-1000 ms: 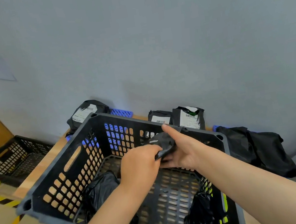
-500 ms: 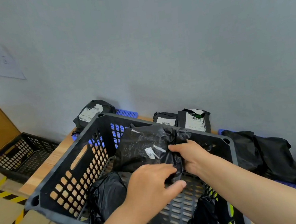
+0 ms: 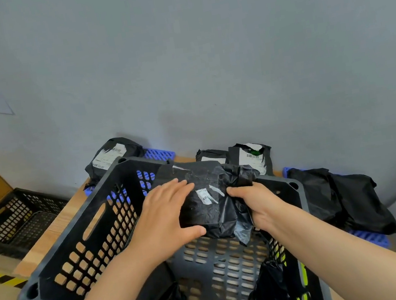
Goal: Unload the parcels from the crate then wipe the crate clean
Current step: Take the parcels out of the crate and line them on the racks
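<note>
Over the crate (image 3: pixel 76 234) near the table (image 3: pixel 48 240) far edge, left hand (image 3: pixel 166 218) and right hand (image 3: pixel 256 205) both grip the parcel (image 3: pixel 209 215); it seems soft and slippery, so better hold its firm body.

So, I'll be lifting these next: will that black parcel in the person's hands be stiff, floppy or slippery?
Probably stiff inside: the black parcel shows a boxy, flat face, while its loose wrap bunches in the right hand. Likely light, since that wrap helps hold it over the crate. The glossy film may slip; the left hand clasps its side.
</note>
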Available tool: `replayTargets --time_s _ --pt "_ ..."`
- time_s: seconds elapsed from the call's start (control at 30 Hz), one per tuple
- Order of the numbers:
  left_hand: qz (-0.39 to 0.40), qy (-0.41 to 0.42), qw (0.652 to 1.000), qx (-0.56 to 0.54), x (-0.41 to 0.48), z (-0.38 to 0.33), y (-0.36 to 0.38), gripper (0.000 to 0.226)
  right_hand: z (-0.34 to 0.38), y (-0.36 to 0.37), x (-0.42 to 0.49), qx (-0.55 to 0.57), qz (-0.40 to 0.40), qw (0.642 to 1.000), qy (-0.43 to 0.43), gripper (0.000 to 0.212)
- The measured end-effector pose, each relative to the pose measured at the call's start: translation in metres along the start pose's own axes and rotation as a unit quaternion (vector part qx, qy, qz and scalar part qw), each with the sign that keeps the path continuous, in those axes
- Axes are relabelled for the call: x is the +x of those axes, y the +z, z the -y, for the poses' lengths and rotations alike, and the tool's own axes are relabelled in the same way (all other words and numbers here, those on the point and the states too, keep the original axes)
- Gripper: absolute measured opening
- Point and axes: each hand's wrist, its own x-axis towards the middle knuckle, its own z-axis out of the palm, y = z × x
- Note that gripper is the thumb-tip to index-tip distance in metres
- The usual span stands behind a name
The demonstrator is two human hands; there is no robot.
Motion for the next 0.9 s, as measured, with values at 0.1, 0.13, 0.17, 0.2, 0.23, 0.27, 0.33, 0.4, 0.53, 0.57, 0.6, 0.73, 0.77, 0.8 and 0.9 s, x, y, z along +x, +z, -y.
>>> replayTargets --time_s 0.1,0.13,0.17,0.2,0.23,0.27,0.33,0.4,0.53,0.57,0.6,0.73,0.77,0.8,0.9 --pt "0.016 0.059 0.997 0.046 0.007 -0.001 0.007 0.105 0.006 -0.01 0.0 0.01 -0.014 1.0 0.002 0.02" --pt "0.009 0.074 0.995 0.066 0.009 -0.001 0.009 0.108 0.008 -0.014 0.0 0.015 -0.018 1.0 0.001 0.02" --pt "-0.005 0.084 0.993 0.081 0.012 -0.003 0.011 0.108 0.01 -0.019 -0.002 0.022 -0.022 1.0 0.0 0.021" --pt "-0.031 0.091 0.991 0.091 0.015 -0.004 0.014 0.105 0.012 -0.023 -0.003 0.029 -0.025 0.999 -0.001 0.021" --pt "-0.068 0.094 0.989 0.09 0.018 -0.004 0.017 0.101 0.014 -0.028 -0.005 0.036 -0.03 0.999 -0.003 0.021" --pt "-0.106 0.094 0.987 0.079 0.021 -0.005 0.019 0.095 0.015 -0.033 -0.008 0.042 -0.034 0.999 -0.005 0.022" --pt "-0.174 0.1 0.978 0.047 0.027 -0.009 0.023 0.08 0.018 -0.043 -0.012 0.067 -0.042 0.997 0.0 0.021" --pt "-0.207 0.113 0.971 0.036 0.035 -0.017 0.026 0.065 0.021 -0.054 -0.015 0.137 -0.044 0.99 0.008 0.022" --pt "-0.216 0.086 0.971 -0.046 0.054 -0.044 0.024 0.043 0.026 -0.078 -0.017 0.285 -0.007 0.957 -0.053 0.05" --pt "-0.21 0.066 0.972 -0.077 0.06 -0.054 0.021 0.039 0.027 -0.085 -0.018 0.292 -0.001 0.954 -0.068 0.057" --pt "-0.204 0.044 0.973 -0.103 0.066 -0.064 0.019 0.037 0.029 -0.091 -0.019 0.288 -0.001 0.954 -0.084 0.059" --pt "-0.196 -0.049 0.95 -0.239 0.092 -0.107 0.019 0.029 0.027 -0.107 -0.019 0.177 -0.052 0.969 -0.165 0.034" --pt "-0.196 -0.065 0.937 -0.281 0.099 -0.118 0.02 0.024 0.025 -0.11 -0.017 0.149 -0.065 0.97 -0.18 0.029" --pt "-0.195 -0.08 0.925 -0.316 0.108 -0.131 0.024 0.019 0.024 -0.117 -0.015 0.126 -0.074 0.97 -0.194 0.026" --pt "-0.174 -0.096 0.893 -0.404 0.126 -0.158 0.035 0.013 0.024 -0.127 -0.008 0.105 -0.078 0.966 -0.223 0.035"
